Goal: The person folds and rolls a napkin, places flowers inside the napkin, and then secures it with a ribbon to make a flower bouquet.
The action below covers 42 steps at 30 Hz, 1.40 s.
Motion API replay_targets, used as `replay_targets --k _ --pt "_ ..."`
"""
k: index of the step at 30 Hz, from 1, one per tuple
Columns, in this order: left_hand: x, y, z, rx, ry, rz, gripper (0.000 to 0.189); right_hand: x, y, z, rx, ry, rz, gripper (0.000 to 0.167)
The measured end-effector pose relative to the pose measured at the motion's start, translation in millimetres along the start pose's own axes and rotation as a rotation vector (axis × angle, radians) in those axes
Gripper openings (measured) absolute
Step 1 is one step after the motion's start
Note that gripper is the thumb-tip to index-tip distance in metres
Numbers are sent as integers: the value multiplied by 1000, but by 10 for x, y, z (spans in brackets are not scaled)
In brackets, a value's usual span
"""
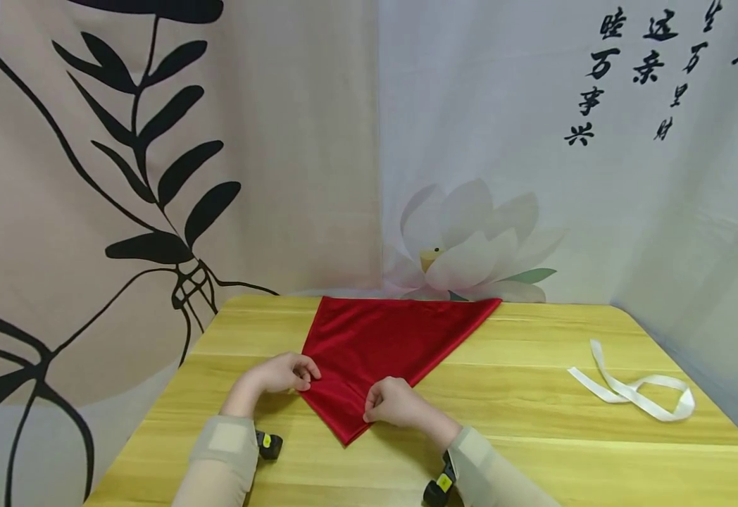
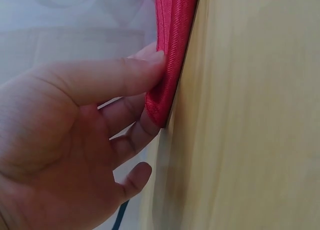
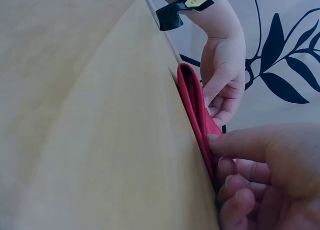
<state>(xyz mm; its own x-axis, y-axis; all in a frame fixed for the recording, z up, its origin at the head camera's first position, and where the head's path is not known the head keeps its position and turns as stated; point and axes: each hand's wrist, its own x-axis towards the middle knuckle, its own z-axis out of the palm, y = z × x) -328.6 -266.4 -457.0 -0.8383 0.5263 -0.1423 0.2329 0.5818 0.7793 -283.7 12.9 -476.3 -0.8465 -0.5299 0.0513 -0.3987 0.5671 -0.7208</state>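
A shiny red cloth (image 1: 384, 338) lies on the wooden table, folded so that one corner points toward me. My left hand (image 1: 283, 373) pinches its left edge between thumb and fingers; the left wrist view shows the thumb on the layered hem of the cloth (image 2: 176, 45). On the lower right edge, my right hand (image 1: 397, 403) pinches the cloth too. From the right wrist, a rounded fold of the cloth (image 3: 190, 88) stands slightly up off the table, with the right thumb pressed to its side and the fingers curled beneath.
A loose white ribbon (image 1: 625, 392) lies in a loop on the right side of the table (image 1: 521, 451). Behind the table's far edge hangs a printed curtain (image 1: 305, 141) with dark leaves, a pale lotus and written characters.
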Motion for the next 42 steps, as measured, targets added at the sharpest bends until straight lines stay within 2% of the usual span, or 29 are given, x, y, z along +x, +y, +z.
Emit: replay_targets --k 5,9,13,16,26,35,38,42 --pt "-15 7 1 39 -10 26 29 -16 3 -1 18 -5 8 18" --pt "-33 51 -10 86 -65 77 44 -24 -6 -15 33 -11 22 18" --pt "-56 83 -18 141 -148 119 38 -33 -13 -27 52 -23 49 19" --pt "-67 88 -15 193 -172 126 30 -36 -20 -32 64 -29 53 19" --pt "-34 47 0 203 -110 74 28 -18 5 -23 48 -19 22 19" --pt "-47 53 -16 183 -91 118 9 -16 -11 -31 21 -46 39 23" --pt "-61 70 -32 174 -96 116 7 -10 -10 -20 0 -59 51 27" --pt "-67 74 -54 158 -104 124 7 3 -1 -15 -29 -65 26 31"
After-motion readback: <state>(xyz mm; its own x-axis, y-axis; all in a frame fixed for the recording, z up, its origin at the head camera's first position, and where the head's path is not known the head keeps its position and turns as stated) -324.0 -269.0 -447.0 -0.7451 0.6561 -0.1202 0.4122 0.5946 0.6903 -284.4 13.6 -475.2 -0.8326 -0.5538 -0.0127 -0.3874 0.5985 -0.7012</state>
